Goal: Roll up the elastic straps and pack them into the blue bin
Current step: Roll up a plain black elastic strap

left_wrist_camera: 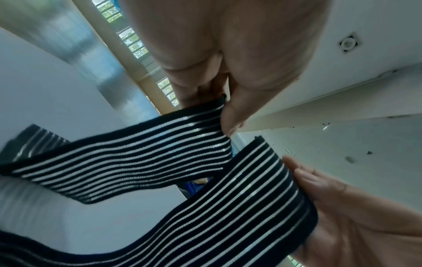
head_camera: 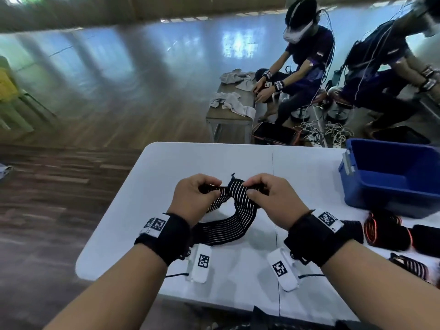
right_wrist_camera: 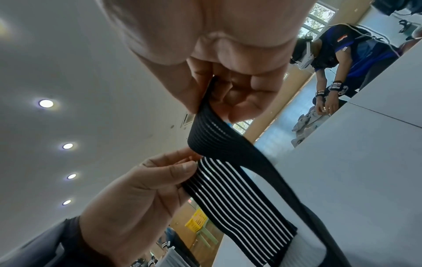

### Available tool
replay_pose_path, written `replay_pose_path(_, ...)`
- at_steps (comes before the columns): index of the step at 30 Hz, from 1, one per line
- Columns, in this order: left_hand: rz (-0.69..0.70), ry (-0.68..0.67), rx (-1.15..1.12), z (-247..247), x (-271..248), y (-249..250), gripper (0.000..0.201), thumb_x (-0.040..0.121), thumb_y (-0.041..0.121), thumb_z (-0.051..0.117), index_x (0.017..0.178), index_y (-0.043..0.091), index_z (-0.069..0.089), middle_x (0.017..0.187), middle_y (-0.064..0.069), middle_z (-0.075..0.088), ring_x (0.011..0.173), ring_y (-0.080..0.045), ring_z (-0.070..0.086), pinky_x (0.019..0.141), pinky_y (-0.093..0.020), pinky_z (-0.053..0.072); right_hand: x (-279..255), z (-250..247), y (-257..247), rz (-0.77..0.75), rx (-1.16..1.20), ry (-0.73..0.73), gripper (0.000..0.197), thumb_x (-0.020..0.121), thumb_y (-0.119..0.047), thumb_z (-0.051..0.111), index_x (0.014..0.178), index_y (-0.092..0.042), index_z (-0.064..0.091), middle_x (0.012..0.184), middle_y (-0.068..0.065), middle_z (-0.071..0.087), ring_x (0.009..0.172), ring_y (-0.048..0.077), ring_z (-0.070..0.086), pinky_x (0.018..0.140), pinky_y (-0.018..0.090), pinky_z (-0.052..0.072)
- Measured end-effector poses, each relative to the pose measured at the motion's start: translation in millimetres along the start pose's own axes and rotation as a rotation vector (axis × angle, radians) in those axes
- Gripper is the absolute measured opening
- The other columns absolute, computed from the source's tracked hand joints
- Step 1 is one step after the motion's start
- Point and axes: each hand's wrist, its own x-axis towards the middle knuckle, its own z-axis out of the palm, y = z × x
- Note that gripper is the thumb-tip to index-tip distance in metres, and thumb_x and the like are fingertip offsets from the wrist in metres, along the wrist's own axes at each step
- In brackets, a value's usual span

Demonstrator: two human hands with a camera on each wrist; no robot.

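Both of my hands hold one black elastic strap with white stripes (head_camera: pixel 234 211) above the white table (head_camera: pixel 307 170). My left hand (head_camera: pixel 214 188) pinches one part of it between thumb and fingers, and my right hand (head_camera: pixel 250 188) pinches it a little to the right. The rest of the strap loops down onto the table below my wrists. The left wrist view has the thumb (left_wrist_camera: pixel 228 117) pressed on the strap (left_wrist_camera: pixel 137 159). In the right wrist view the fingers (right_wrist_camera: pixel 230 101) clamp a folded section of the strap (right_wrist_camera: pixel 230 196). The blue bin (head_camera: pixel 392 179) stands at the table's right side and looks empty.
Rolled straps lie on the table in front of the bin, one black with orange stripes (head_camera: pixel 385 231) and one with white stripes (head_camera: pixel 410 266). The table's left edge (head_camera: pixel 112 206) is close to my left arm. Two other people (head_camera: pixel 307 65) work at a low bench beyond the table.
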Motion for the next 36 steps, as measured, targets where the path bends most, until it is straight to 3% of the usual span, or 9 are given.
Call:
replay_pose_path(6, -0.04, 0.07, -0.167, 18.2, -7.7, 18.0, 0.016, 0.084, -0.007, 0.072, 0.085, 0.008, 0.078, 0.081, -0.009, 0.078, 0.081, -0.023, 0.075, 0.079, -0.034, 0.06, -5.3, -13.4, -4.3, 0.007, 0.096, -0.117, 0.021, 0.089, 0.001, 0.065, 0.09, -0.02, 0.072, 0.089, 0.015, 0.072, 0.073, 0.018, 0.064, 0.075, 0.044, 0.058)
replay_pose_path(11, -0.065, 0.027, -0.265, 24.4, -15.1, 30.8, 0.022, 0.092, -0.012, 0.058, 0.09, 0.001, 0.076, 0.091, -0.013, 0.078, 0.088, -0.024, 0.075, 0.084, -0.035, 0.059, -4.8, -14.4, -3.5, -0.079, -0.133, -0.151, 0.02, 0.088, -0.009, 0.068, 0.091, -0.028, 0.071, 0.08, -0.016, 0.067, 0.07, -0.005, 0.058, 0.07, 0.013, 0.042)
replay_pose_path(13, -0.067, -0.004, -0.267, 24.1, -17.5, 34.6, 0.027, 0.093, -0.013, 0.054, 0.09, 0.003, 0.076, 0.092, -0.013, 0.078, 0.091, -0.026, 0.075, 0.087, -0.038, 0.059, -5.8, -14.9, -5.5, -0.105, -0.215, -0.156, 0.02, 0.087, -0.011, 0.067, 0.091, -0.031, 0.07, 0.081, -0.019, 0.066, 0.074, -0.008, 0.057, 0.069, 0.01, 0.038)
replay_pose_path(17, -0.09, -0.039, -0.263, 20.8, -21.4, 37.7, 0.031, 0.092, -0.007, 0.055, 0.088, 0.011, 0.079, 0.093, -0.012, 0.078, 0.094, -0.029, 0.074, 0.087, -0.04, 0.056, -7.4, -14.7, -9.6, -0.144, -0.293, -0.163, 0.02, 0.088, -0.011, 0.066, 0.093, -0.03, 0.07, 0.09, -0.016, 0.069, 0.083, -0.003, 0.059, 0.075, 0.013, 0.04)
replay_pose_path(21, -0.02, -0.103, -0.212, 15.6, -32.7, 41.8, 0.011, 0.087, 0.009, 0.071, 0.091, 0.013, 0.08, 0.091, -0.009, 0.079, 0.094, -0.028, 0.075, 0.088, -0.039, 0.059, -8.4, -12.1, -16.2, -0.2, -0.337, -0.156, 0.019, 0.086, -0.011, 0.065, 0.095, -0.027, 0.071, 0.09, -0.015, 0.068, 0.087, 0.002, 0.06, 0.079, 0.014, 0.042)
replay_pose_path(26, 0.013, -0.039, -0.165, 15.5, -37.2, 38.1, 0.021, 0.083, -0.011, 0.071, 0.088, 0.008, 0.078, 0.086, -0.008, 0.079, 0.086, -0.022, 0.075, 0.085, -0.036, 0.059, -8.8, -5.0, -19.6, -0.218, -0.327, -0.073, 0.017, 0.082, -0.014, 0.071, 0.087, -0.028, 0.064, 0.088, -0.014, 0.061, 0.079, 0.0, 0.056, 0.072, 0.016, 0.039)
replay_pose_path(29, 0.023, 0.01, -0.208, 13.9, -37.9, 39.1, 0.02, 0.084, -0.013, 0.068, 0.088, 0.004, 0.078, 0.087, -0.011, 0.078, 0.086, -0.025, 0.075, 0.086, -0.035, 0.059, -9.5, -1.4, -16.4, -0.146, -0.202, 0.07, 0.024, 0.078, -0.016, 0.078, 0.083, -0.028, 0.057, 0.094, -0.007, 0.056, 0.065, 0.003, 0.057, 0.063, 0.012, 0.041)
replay_pose_path(31, 0.039, 0.029, -0.225, 12.1, -38.1, 41.8, 0.023, 0.084, -0.013, 0.068, 0.086, 0.008, 0.079, 0.088, -0.012, 0.078, 0.087, -0.025, 0.075, 0.086, -0.035, 0.059, -9.8, -0.1, -15.9, -0.117, -0.118, 0.116, 0.025, 0.077, -0.017, 0.079, 0.082, -0.028, 0.057, 0.098, -0.005, 0.056, 0.068, 0.002, 0.06, 0.063, 0.011, 0.042)
replay_pose_path(36, 0.08, 0.054, -0.299, 6.5, -33.1, 50.2, 0.031, 0.084, -0.015, 0.066, 0.08, 0.013, 0.078, 0.089, -0.013, 0.078, 0.089, -0.026, 0.075, 0.084, -0.037, 0.058, -11.2, -1.1, -21.9, -0.172, -0.071, 0.091, 0.018, 0.077, -0.016, 0.079, 0.082, -0.025, 0.064, 0.087, -0.013, 0.068, 0.087, 0.004, 0.065, 0.078, 0.033, 0.053)
